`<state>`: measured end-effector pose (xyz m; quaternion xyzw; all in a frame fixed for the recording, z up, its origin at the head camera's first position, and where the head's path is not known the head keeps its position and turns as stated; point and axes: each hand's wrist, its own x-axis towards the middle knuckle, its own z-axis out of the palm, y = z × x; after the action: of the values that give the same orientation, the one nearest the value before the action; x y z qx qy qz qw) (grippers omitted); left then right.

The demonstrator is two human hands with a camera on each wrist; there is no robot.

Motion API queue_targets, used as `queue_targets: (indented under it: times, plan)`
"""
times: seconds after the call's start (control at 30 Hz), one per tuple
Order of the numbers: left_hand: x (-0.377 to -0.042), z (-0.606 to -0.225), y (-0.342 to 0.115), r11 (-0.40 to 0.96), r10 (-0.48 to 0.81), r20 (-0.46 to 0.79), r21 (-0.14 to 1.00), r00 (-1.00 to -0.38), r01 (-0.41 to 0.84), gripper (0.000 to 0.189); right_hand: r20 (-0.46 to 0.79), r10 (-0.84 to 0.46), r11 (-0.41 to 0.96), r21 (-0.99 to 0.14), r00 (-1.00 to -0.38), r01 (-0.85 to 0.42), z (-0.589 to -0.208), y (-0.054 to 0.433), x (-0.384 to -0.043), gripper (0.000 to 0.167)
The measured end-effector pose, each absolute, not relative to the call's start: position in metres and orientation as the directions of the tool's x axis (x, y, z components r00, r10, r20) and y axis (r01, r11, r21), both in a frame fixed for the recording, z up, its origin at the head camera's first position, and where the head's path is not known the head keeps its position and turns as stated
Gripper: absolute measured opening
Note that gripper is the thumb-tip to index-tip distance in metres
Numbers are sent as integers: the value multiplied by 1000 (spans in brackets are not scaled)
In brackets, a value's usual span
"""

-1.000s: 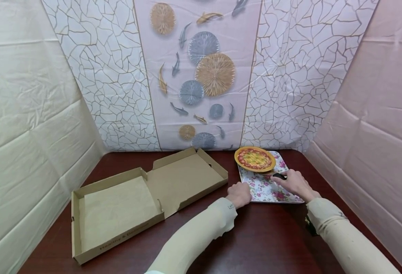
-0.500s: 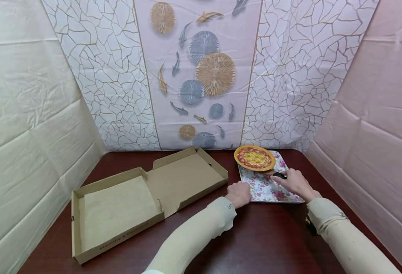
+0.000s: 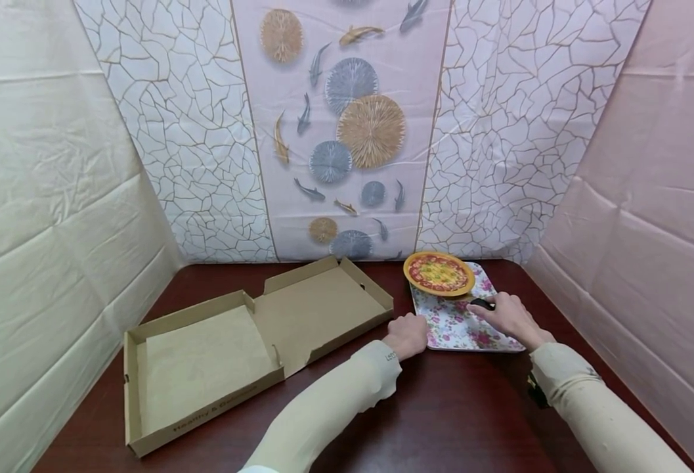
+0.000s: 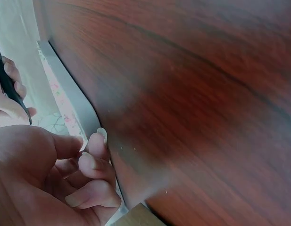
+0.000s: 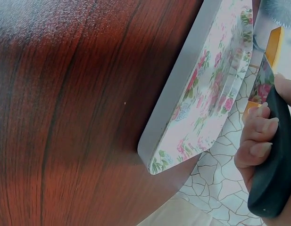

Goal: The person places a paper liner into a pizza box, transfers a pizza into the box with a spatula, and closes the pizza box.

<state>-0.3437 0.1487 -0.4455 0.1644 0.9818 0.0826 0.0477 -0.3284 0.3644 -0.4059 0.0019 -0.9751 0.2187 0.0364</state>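
My right hand (image 3: 511, 316) grips the black handle (image 5: 272, 165) of a pizza server, whose shiny metal blade (image 5: 263, 84) mirrors the flower print. The blade reaches the near edge of a round pizza (image 3: 439, 273) with a thick orange-yellow rim, which overlaps the tray's far left part in the head view. The white floral tray (image 3: 461, 328) lies on the table. My left hand (image 3: 408, 334) is at its near left corner, fingers curled, thumb and forefinger tips pinching the tray's rim (image 4: 74, 94) in the left wrist view.
An unfolded cardboard pizza box (image 3: 323, 295) lies left of the tray, with a sheet of paper (image 3: 207, 368) in its bottom half. Dark red wooden table (image 3: 441, 420) spreads in front of me. Patterned cloth walls (image 3: 500, 131) stand around the back and sides.
My left hand has shifted slightly left, uncovering more of the tray's near corner. The pizza has moved a touch left. My right hand has barely moved and still holds the server.
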Motion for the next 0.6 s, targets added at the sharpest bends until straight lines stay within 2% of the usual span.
queue_targets:
  times: [0.2, 0.4, 0.6]
  plan:
    - [-347, -440, 137, 930, 337, -34, 171, -941, 327, 26, 78, -3, 906, -422, -997, -35, -405, 364, -327, 63]
    - [-352, -432, 121, 922, 358, 9, 152, -934, 355, 20, 88, -11, 906, -420, -996, -47, -404, 363, -328, 58]
    - [-354, -426, 101, 908, 388, 45, 154, -920, 390, 19, 94, -18, 906, -420, -995, -56, -403, 363, -328, 62]
